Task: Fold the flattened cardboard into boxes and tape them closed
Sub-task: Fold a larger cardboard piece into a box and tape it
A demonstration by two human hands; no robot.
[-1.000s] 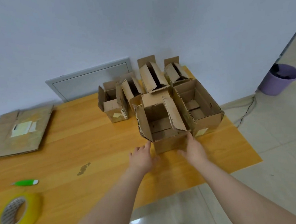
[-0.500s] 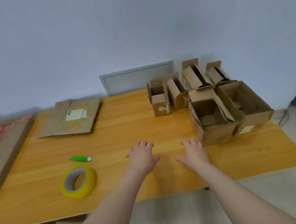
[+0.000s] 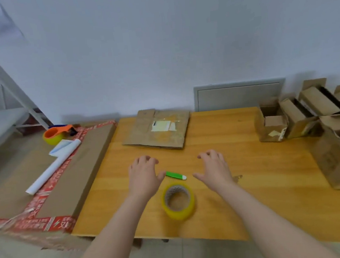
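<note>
Cardboard [image 3: 156, 130] lies flat at the far side of the table [image 3: 261, 161], just beyond both hands. Left hand [image 3: 143, 178] and right hand [image 3: 214, 169] hover loose-fingered, holding nothing. The sheet looks light, stiff yet creasable, so pinch its near corners. Tape [image 3: 178, 201] sits between the wrists.

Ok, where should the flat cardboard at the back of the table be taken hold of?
Probably the near edge of the cardboard, coming from the front: it lies flat on the table, and that long edge is closest and unblocked.
</note>
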